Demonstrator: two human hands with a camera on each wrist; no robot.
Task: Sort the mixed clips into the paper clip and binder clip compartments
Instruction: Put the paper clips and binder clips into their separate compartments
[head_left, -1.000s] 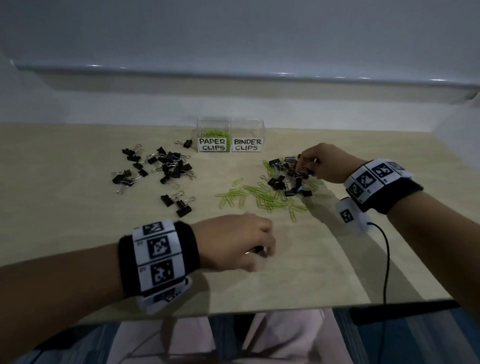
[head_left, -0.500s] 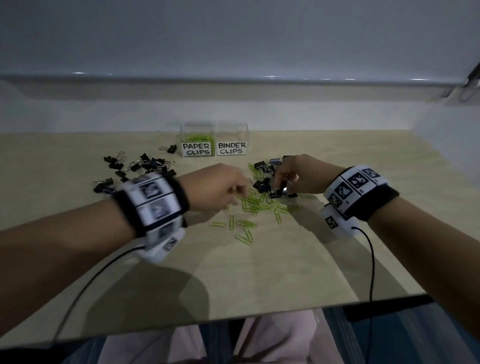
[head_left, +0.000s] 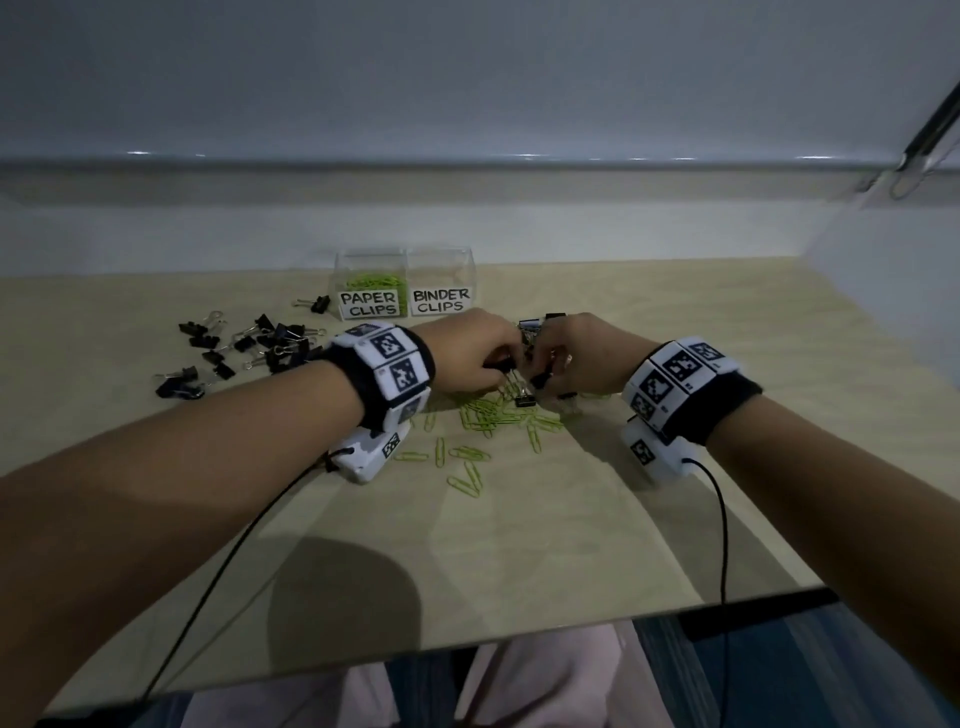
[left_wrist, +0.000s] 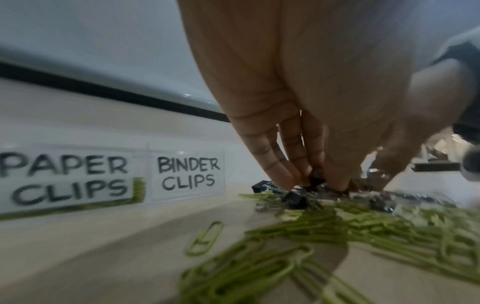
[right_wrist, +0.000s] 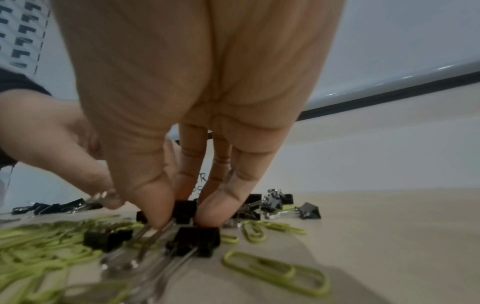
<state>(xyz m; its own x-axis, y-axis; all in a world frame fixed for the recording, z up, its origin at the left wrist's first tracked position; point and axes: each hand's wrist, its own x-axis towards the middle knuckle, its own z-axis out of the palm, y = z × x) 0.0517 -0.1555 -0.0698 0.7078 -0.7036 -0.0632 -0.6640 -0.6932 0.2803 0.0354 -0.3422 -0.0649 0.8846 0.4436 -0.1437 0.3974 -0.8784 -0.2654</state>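
A mixed pile of green paper clips (head_left: 493, 415) and black binder clips (head_left: 524, 400) lies at the table's middle. My left hand (head_left: 511, 361) and right hand (head_left: 543, 371) meet over it, fingertips down, nearly touching. In the left wrist view my left hand (left_wrist: 317, 182) pinches a black binder clip (left_wrist: 315, 179) at the pile's far edge. In the right wrist view my right hand (right_wrist: 182, 214) pinches another black binder clip (right_wrist: 185, 207) between thumb and fingers. Behind stand the clear PAPER CLIPS compartment (head_left: 372, 304), with green clips inside, and the BINDER CLIPS compartment (head_left: 440, 301).
A second scatter of black binder clips (head_left: 260, 343) lies to the left of the pile, one clip (head_left: 318, 303) beside the box. Loose green paper clips (head_left: 467, 480) trail toward me. A wall ledge (head_left: 467, 163) runs behind the box. Cables hang from both wrists.
My left hand has travelled from the table's front, away from me, to the mixed pile, and now works beside my right hand, which has stayed at the pile.
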